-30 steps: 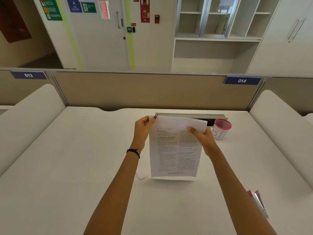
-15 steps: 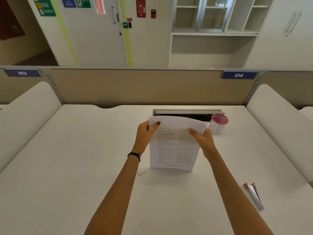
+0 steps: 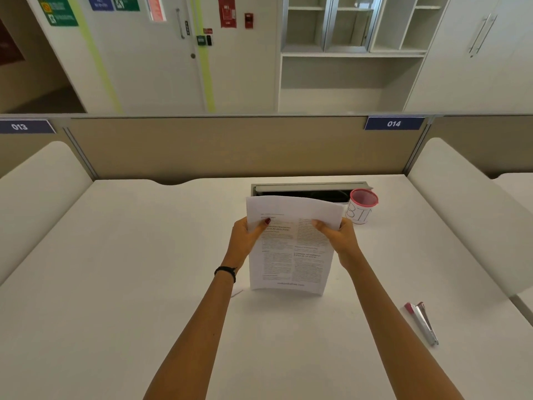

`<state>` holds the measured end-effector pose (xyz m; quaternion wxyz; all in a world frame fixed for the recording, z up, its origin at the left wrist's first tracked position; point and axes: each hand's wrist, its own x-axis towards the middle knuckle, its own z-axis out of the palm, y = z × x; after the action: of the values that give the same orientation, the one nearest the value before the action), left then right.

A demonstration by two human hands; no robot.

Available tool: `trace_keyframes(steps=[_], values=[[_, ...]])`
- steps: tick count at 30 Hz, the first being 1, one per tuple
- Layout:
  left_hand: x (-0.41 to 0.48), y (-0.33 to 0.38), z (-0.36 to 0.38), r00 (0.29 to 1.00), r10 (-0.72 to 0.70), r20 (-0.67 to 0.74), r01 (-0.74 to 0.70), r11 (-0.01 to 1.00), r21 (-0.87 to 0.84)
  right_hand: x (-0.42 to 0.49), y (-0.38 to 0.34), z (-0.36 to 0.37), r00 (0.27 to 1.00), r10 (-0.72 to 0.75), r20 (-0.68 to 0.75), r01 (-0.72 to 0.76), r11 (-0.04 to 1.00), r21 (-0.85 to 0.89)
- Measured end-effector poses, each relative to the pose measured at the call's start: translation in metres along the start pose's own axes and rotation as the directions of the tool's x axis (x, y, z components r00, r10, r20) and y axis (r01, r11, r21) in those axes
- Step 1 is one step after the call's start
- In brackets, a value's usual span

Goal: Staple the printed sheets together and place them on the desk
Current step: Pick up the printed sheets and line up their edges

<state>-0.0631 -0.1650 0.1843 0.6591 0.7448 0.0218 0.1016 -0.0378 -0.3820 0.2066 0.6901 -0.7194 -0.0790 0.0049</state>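
Observation:
I hold the printed sheets (image 3: 290,255) upright over the middle of the white desk (image 3: 115,284), their lower edge resting on or just above the desk top. My left hand (image 3: 245,241) grips the left edge near the top, thumb on the front. My right hand (image 3: 339,238) grips the right edge the same way. The top of the sheets bows towards me. A red and silver stapler (image 3: 421,321) lies on the desk to the right, apart from both hands.
A white cup with a pink rim and "BIN" written on it (image 3: 362,209) stands behind the sheets to the right, beside an open cable tray (image 3: 308,190). A small white paper scrap (image 3: 237,293) lies by my left wrist. Beige partitions enclose the desk.
Both hands have slid a little lower along the sheets' side edges. The sheets stand more upright, with their bottom edge closer to the desk. The view has tilted down slightly.

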Motion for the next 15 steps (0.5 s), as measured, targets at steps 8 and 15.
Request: trace_keyframes(steps=[8,15], values=[[-0.006,-0.012,0.013,0.999,-0.01,0.054,0.012,0.999,-0.032,0.0,0.005,-0.011,0.999,0.0,-0.042,0.002,0.999,0.035],[-0.001,-0.008,0.035,0.997,0.064,0.048,-0.064,0.998,-0.005,-0.006,0.019,-0.04,0.989,0.021,-0.147,-0.017,1.0,0.025]])
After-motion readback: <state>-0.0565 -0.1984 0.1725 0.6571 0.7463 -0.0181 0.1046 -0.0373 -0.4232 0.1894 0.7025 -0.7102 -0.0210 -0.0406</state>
